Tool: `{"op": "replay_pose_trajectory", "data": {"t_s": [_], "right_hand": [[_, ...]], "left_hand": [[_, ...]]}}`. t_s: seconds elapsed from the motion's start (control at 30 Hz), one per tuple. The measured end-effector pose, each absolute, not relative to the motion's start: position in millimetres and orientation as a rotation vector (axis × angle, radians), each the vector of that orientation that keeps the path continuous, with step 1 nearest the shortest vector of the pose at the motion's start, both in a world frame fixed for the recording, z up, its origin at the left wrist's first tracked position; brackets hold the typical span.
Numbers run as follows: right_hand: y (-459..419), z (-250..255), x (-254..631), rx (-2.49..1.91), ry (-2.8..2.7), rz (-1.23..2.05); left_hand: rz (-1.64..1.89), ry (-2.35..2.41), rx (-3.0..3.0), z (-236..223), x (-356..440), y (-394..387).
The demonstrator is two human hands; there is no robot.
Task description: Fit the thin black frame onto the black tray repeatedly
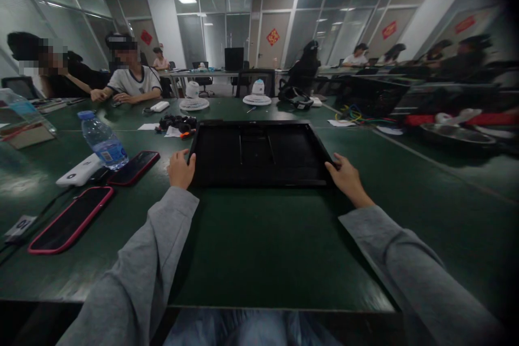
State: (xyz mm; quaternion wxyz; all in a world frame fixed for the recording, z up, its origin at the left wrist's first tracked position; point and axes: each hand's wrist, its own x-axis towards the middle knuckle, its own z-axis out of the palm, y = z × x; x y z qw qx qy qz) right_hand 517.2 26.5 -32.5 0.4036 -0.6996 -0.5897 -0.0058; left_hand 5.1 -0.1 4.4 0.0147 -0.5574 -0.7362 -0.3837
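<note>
A black rectangular panel point(219, 154) with a raised rim and two thin ridges in its middle lies on or just above the green table point(279, 248); I cannot tell whether it touches. My left hand point(181, 168) grips its left edge, thumb at the rim and fingers curled along the side. On the opposite edge, my right hand point(344, 175) holds the near right part, with the thumb on the side and some fingers hidden beneath or behind it.
Left of me are a water bottle point(104, 141), a white power bank point(80, 170) and two phones with red edges point(71, 221). Beyond the panel stand two small white fans point(257, 98), with a tangle of black parts point(176, 123) nearby. A metal pan point(458, 135) sits at right. Several people sit farther back.
</note>
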Motion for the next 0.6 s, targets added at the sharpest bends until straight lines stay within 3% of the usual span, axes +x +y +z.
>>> {"op": "replay_pose_trajectory", "data": {"t_s": [0.2,0.43,0.6], "right_hand": [[25,-35,521,-1.755,-1.43,0.225],[29,-27,480,-1.457,-1.17,0.681],[28,-24,474,-1.392,-1.146,0.73]], "left_hand": [[-1.49,-2.473,-1.555,-4,-31,15],[-1.46,-2.492,-1.546,-6,-33,16],[-1.403,-2.481,-1.592,-13,-35,23]]}}
